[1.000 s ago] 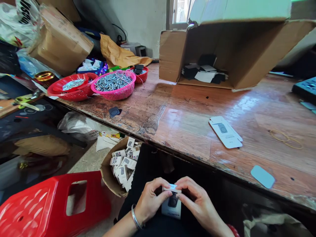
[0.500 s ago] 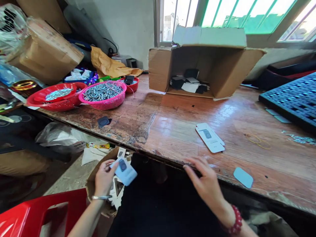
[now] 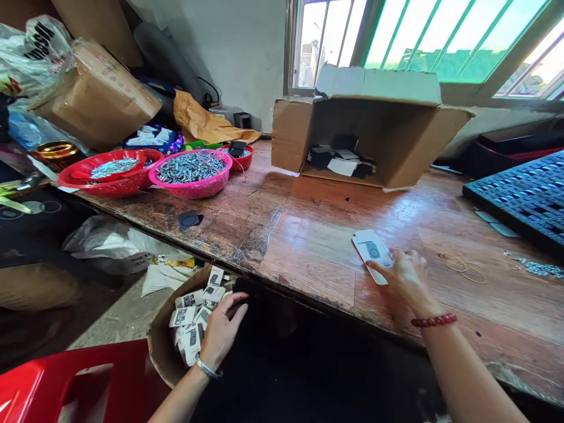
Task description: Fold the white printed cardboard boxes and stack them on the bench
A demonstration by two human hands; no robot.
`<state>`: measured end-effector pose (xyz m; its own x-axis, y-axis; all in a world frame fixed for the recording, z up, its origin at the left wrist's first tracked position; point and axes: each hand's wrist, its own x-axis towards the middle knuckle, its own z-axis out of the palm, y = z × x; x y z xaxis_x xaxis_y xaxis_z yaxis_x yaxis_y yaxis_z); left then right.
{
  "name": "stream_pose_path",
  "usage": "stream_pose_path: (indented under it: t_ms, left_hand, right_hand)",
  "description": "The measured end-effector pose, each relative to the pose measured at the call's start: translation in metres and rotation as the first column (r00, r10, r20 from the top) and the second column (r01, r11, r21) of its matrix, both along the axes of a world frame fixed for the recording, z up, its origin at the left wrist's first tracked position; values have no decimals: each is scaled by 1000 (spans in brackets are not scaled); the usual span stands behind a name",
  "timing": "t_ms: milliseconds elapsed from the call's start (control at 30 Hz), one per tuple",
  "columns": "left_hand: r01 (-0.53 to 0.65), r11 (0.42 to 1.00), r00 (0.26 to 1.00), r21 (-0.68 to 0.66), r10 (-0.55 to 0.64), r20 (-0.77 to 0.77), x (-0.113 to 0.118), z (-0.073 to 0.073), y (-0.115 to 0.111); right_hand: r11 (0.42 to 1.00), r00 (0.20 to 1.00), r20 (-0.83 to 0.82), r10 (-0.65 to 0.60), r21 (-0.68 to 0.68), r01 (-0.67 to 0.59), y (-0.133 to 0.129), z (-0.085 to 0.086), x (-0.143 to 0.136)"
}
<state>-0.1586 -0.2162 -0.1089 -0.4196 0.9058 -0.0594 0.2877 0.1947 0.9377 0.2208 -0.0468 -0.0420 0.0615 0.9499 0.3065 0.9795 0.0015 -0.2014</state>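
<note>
My right hand (image 3: 408, 279) is over a flat white printed carton (image 3: 372, 244) on the wooden table. Its thumb lies across the carton's near left side and its fingers are at the right edge, closing on it; the carton still appears flat. A dark square device is printed on its face. My left hand (image 3: 224, 329) is empty, thumb and fingers apart, over the right side of a cardboard box (image 3: 156, 346) below the table edge. Several small white printed cartons (image 3: 191, 338) fill that box, partly hidden by the hand.
Pink basket (image 3: 191, 189) and red basket (image 3: 101, 189) hold small metal parts at the left. A dark square piece (image 3: 189, 220) lies nearby. An open carton (image 3: 291, 135) stands at the back. Rubber band (image 3: 462, 267) and black grid tray (image 3: 520, 188) are right; red stool (image 3: 26, 382) lower left.
My left hand has let go of the white carton it held and moved right. My right hand has moved from the table edge onto the flat carton. The pale blue card no longer shows.
</note>
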Motion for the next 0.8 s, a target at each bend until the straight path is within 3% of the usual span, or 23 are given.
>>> stream_pose_path:
  t_ms: [133, 267, 367, 433, 500, 567, 667, 733, 800]
  left_hand:
    - [102, 992, 994, 73, -103, 18, 24, 20, 1]
    - [150, 987, 986, 64, -154, 60, 43, 36, 1]
    - [212, 977, 962, 9, -210, 173, 55, 47, -1]
    - [317, 948, 903, -1, -302, 307, 63, 56, -2]
    - [439, 894, 772, 92, -427, 471, 73, 64, -2]
    - [498, 833, 598, 241, -531, 601, 83, 70, -3]
    - [490, 822, 419, 291, -515, 748, 95, 71, -4]
    - [497, 837, 357, 230, -439, 825, 98, 68, -6]
    - [507, 839, 304, 196, -387, 871, 97, 63, -10]
  right_hand:
    - [998, 992, -114, -60, 21, 62, 4, 4, 0]
    - [994, 947, -308, -86, 36, 102, 4, 16, -4]
    - [997, 893, -450, -32, 53, 63, -12, 28, -17]
    - [999, 804, -594, 36, 46, -11, -36, 34, -36]
    - [984, 456, -887, 66, -19, -180, -68, 35, -62]
    - [928, 173, -985, -17, -80, -364, -104, 30, -92]
    - [863, -22, -980, -198, -164, -479, -148, 15, -128]
    - [846, -4, -980, -199, -169, -506, -163, 5, -140]
    - [836, 172, -981, -85, -164, -524, -167, -2, -141]
